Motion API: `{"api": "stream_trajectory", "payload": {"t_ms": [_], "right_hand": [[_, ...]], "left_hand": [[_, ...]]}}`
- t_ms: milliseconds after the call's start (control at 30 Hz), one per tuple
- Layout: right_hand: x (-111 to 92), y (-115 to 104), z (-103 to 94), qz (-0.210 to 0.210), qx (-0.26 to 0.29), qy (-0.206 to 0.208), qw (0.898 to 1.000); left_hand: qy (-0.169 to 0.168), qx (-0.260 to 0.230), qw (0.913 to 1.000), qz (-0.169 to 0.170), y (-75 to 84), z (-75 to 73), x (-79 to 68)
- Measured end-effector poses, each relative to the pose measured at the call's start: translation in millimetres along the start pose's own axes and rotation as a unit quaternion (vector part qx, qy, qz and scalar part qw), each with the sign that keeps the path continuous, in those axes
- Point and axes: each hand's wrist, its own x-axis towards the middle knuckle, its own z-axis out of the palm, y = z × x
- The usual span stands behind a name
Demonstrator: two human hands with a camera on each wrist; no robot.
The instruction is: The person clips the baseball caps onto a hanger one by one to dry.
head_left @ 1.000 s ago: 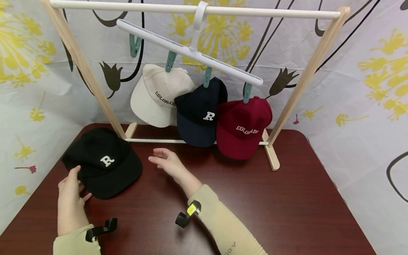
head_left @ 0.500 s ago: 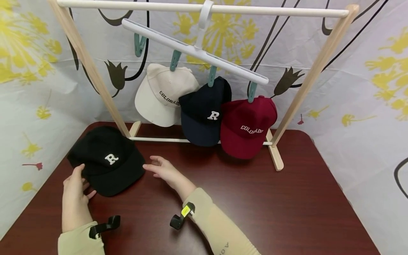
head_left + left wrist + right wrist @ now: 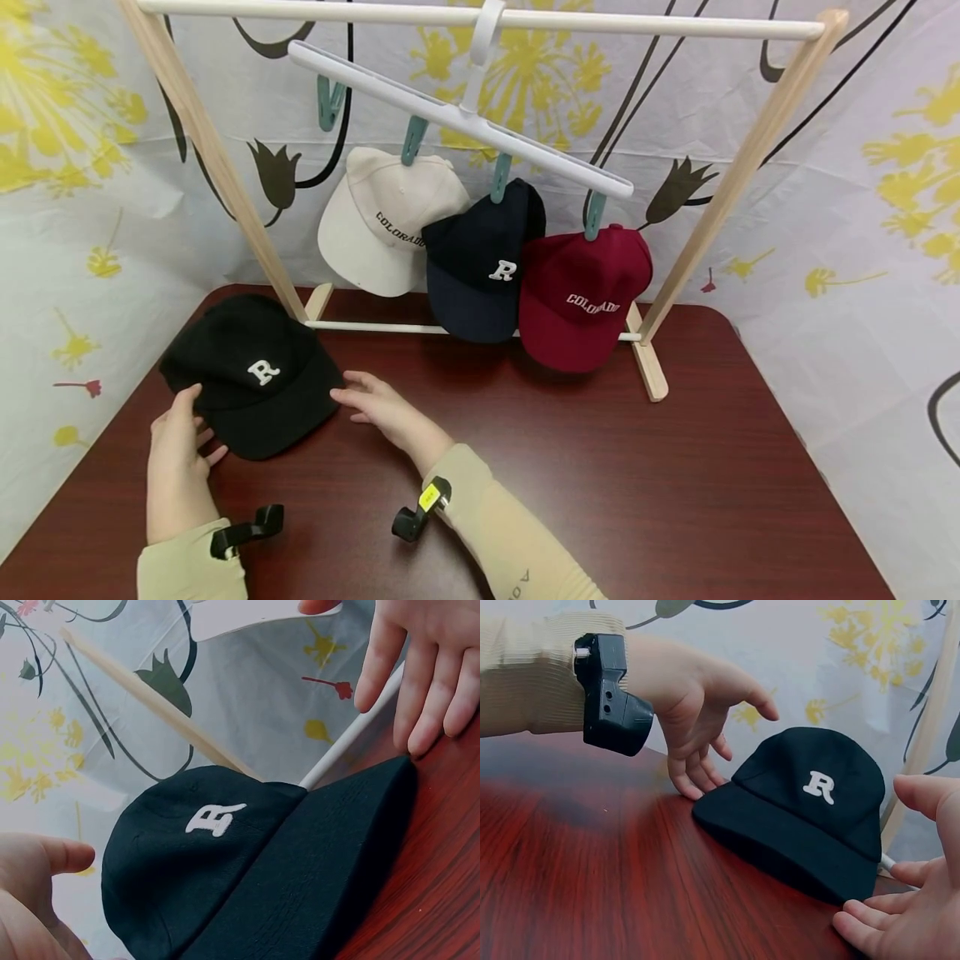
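A black baseball cap (image 3: 225,350) with a white R on its front lies on the table's left side, brim toward the front right. My left hand (image 3: 177,454) is at the cap's left front, its fingers loosely spread and the thumb near the crown. On the other side, my right hand (image 3: 382,412) reaches in with relaxed fingers. In the right wrist view, the right fingertips (image 3: 847,919) are right at the brim's corner, while the left hand (image 3: 697,712) arches beside the opposite brim end. Neither hand is curled round the cap.
A wooden rack with a white top bar (image 3: 637,21) stands at the back. From its tilted white hanger (image 3: 465,123), teal clips hold a white cap (image 3: 375,225), a navy cap (image 3: 472,283) and a maroon cap (image 3: 577,333). Another teal clip (image 3: 328,104) hangs without a cap.
My right hand has moved left and slightly down, up to the cap's brim. The left hand keeps its place beside the cap. The head view has shifted slightly.
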Motion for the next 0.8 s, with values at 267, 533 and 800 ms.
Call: {"api": "stream_trajectory", "payload": {"t_ms": [267,533,800], "right_hand": [[3,5,1.9,-0.003,-0.001,-0.002,1.0],[2,4,2.8,0.002,0.013,0.007,1.0],[0,1,4.3,0.013,0.02,0.016,1.0]], "left_hand": [[-0.01,0.014,0.9998,0.007,6.5,3.6,-20.1],[-0.005,0.031,0.9994,0.014,8.1,2.0,-22.1],[0.014,0.068,0.9966,0.043,10.7,4.8,-34.9]]}}
